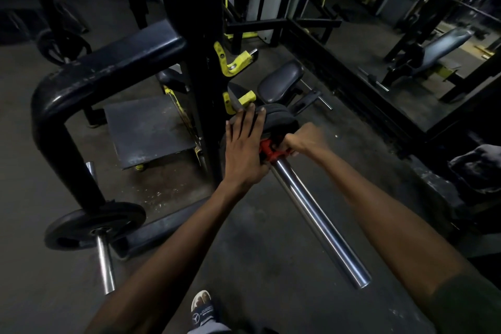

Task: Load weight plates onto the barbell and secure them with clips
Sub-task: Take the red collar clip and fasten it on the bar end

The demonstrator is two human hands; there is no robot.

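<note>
Left hand (245, 144) presses flat on weight plates (276, 119), half hiding the red clip (271, 153) gripped by right hand (303, 141) on barbell sleeve (320, 219).

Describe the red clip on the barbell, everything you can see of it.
The red clip looks like hard plastic and sits around the shiny steel barbell sleeve, pushed up against the dark weight plates. The right hand grips its far side; the left hand lies flat over its near side and the plates. Much of it is hidden.
</note>
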